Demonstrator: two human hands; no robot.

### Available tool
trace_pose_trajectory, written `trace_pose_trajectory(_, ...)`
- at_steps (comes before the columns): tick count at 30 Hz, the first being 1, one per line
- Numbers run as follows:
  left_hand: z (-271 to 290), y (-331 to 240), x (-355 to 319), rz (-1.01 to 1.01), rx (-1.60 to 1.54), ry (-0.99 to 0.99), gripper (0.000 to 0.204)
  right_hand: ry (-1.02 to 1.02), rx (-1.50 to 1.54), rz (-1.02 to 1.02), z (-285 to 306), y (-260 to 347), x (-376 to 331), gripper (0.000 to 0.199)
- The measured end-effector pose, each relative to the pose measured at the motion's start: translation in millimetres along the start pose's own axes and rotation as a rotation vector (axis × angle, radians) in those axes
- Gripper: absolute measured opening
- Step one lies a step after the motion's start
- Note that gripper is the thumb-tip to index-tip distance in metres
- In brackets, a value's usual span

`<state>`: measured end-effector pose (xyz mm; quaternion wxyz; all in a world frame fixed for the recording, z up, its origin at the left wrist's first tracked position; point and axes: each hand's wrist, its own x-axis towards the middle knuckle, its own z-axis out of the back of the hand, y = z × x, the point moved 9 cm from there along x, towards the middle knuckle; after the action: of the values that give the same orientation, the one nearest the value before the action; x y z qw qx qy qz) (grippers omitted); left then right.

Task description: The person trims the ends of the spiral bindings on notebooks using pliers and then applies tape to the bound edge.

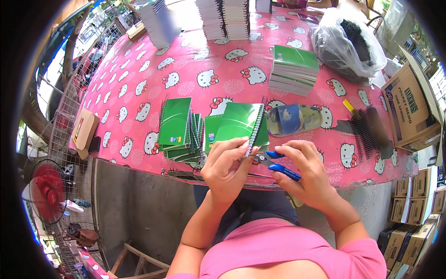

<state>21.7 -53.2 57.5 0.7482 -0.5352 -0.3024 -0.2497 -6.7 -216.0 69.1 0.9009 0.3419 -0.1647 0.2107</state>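
Note:
A green spiral notebook [239, 123] lies at the near edge of the table, its dark wire coil slanting down along the right side. My left hand [225, 165] pinches the lower end of that coil and the notebook's corner. In my right hand [309, 169] is a pair of blue-handled pliers [285, 172], handles spread apart. Their metal jaws are at the coil's lower end, partly behind my left fingers, so whether they grip the wire is hidden. Another green notebook shows underneath. To the left sits a fanned pile of green spiral notebooks [175, 123].
A clear bottle [295, 119] lies right of the notebook, with black coils [366, 130] beyond it. Farther back are a green-covered stack [295, 74], a plastic bag [332, 44] and tall notebook stacks [211, 21]. A cardboard box [411, 107] stands right; a red fan [48, 192] stands left.

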Motion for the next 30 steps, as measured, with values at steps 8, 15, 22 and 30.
trace_pose_trajectory(8,1.1,-1.4,-0.4,-0.013,-0.009,-0.004,0.027,-0.041,-0.009,0.012,3.2,1.0,1.8,0.044)
trace_pose_trajectory(15,6.9,-4.7,1.0,-0.134,0.021,0.011,0.029,0.535,1.259,-0.760,-79.4,-49.8,-37.5,0.028)
trace_pose_trajectory(22,81.1,6.4,44.3,-0.127,0.096,-0.224,0.027,-0.097,-0.070,-0.289,3.8,-94.8,-40.8,0.042)
trace_pose_trajectory(30,150.6,24.2,115.0,-0.054,0.614,-0.081,0.031,-0.111,0.158,-0.142,50.6,-33.8,-22.2,0.046)
